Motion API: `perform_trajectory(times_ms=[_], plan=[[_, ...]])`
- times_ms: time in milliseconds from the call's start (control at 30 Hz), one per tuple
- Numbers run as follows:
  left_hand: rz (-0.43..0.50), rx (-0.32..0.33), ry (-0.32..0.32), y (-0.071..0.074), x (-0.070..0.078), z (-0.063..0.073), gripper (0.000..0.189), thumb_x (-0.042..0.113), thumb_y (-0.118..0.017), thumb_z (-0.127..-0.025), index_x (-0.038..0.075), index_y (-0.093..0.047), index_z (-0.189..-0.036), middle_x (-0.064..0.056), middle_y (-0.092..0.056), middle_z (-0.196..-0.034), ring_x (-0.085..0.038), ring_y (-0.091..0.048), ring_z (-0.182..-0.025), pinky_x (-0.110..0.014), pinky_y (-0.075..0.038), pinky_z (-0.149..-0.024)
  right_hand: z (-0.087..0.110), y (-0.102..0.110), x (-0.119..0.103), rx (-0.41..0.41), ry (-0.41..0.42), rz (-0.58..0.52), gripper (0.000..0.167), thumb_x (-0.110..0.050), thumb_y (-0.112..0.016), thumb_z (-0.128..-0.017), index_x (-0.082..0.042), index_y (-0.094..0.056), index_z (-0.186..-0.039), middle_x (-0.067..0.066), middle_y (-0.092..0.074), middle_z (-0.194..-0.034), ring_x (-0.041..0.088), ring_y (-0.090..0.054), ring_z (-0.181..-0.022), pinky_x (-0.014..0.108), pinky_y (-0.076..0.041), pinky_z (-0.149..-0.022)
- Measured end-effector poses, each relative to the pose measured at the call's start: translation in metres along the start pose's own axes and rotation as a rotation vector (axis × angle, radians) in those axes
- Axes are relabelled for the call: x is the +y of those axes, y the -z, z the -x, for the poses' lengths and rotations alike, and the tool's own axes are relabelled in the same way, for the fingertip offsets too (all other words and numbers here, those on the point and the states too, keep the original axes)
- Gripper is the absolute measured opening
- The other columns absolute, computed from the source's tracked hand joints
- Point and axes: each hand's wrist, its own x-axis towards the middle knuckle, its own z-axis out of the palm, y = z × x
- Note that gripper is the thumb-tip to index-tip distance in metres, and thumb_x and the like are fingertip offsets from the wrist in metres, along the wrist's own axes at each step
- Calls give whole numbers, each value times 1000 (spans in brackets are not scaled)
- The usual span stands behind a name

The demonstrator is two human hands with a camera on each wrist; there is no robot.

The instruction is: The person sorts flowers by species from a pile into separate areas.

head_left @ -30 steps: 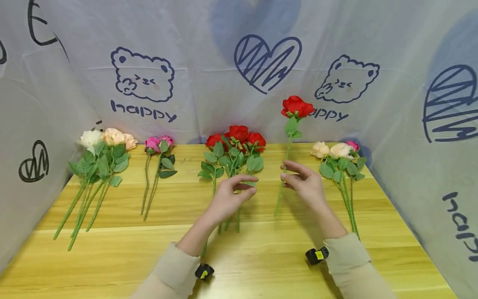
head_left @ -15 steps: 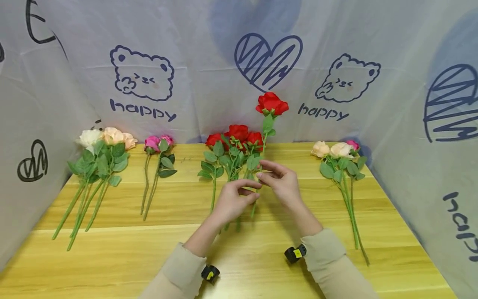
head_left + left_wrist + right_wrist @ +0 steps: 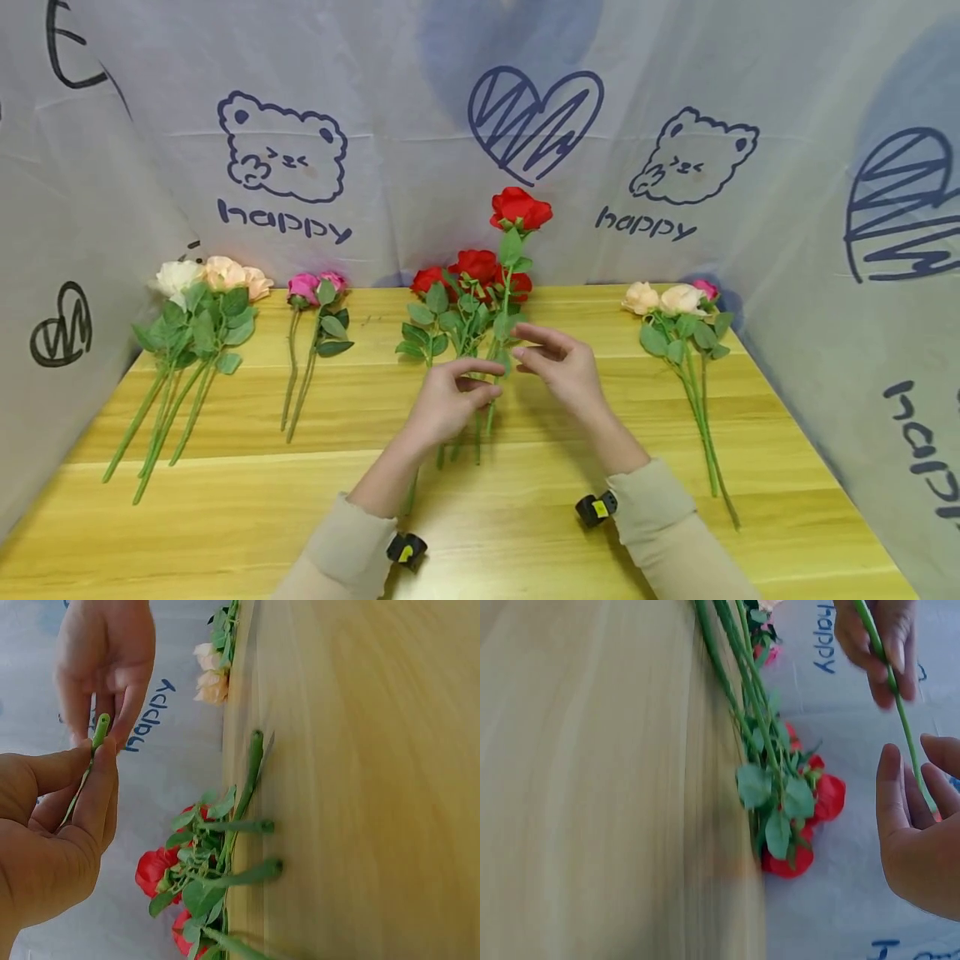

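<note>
My left hand pinches the green stem of a single red rose. It stands upright in the air, its bloom above the other red roses. In the left wrist view, the cut end of its stem pokes out past the thumb and forefinger. My right hand is just right of that stem, fingers parted. The right wrist view shows the right hand's fingers apart around the stem without gripping it. Behind and below lie several red roses on the table, their stems partly hidden by my left hand.
White and peach roses lie on the wooden table at far left, with two pink roses beside them. Peach roses and a pink one lie at right. A printed cloth hangs behind.
The upright red rose has moved left, from the right hand's pinch into the left hand's. My right hand came leftward with it, then let go of the stem.
</note>
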Motion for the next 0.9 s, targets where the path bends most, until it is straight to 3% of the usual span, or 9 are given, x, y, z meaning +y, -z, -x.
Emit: perform_trajectory(times_ms=[133,367,467,567,767,900], plan=[[-15,30,33,16,-3,6,27,3,-75,-95,9,-76,-121,-14,-76,-111,-35,-74,-94,-52,-61,-83,5,20,4,13,20,66,38,-2,-72,-97,3,-67,-135,22,-66,-136,10,-72,-99,34,-63,-84],[-89,82,99,51,-11,14,27,2,-73,-97,5,-74,-123,-21,-73,-119,-35,-74,-92,-47,-62,-83,13,74,11,89,-21,208,40,-8,-72,-99,2,-65,-137,21,-64,-139,3,-70,-97,28,-62,-83],[-106,70,117,60,-14,16,28,2,-71,-97,2,-72,-125,-23,-70,-124,-36,-74,-96,-46,-62,-84,17,101,11,127,-49,254,42,-11,-72,-100,2,-64,-138,17,-65,-139,1,-70,-97,28,-61,-84],[-123,46,143,66,-16,18,29,1,-70,-98,0,-71,-127,-24,-68,-129,-34,-74,-97,-44,-62,-83,23,127,9,160,-74,290,44,-13,-72,-100,4,-63,-140,4,-70,-132,-1,-70,-96,28,-61,-85],[-170,-15,215,71,-20,20,28,0,-71,-96,-1,-71,-124,-20,-72,-120,-22,-73,-82,-40,-61,-74,35,171,6,205,-128,396,48,-18,-72,-101,3,-60,-143,-18,-68,-115,1,-70,-93,27,-61,-83],[-231,-64,236,71,-23,19,25,-2,-73,-94,-3,-72,-119,-19,-73,-113,-20,-72,-80,-38,-62,-72,39,192,5,207,-177,488,51,-23,-70,-102,0,-58,-145,-9,-69,-122,3,-71,-91,26,-61,-82]])
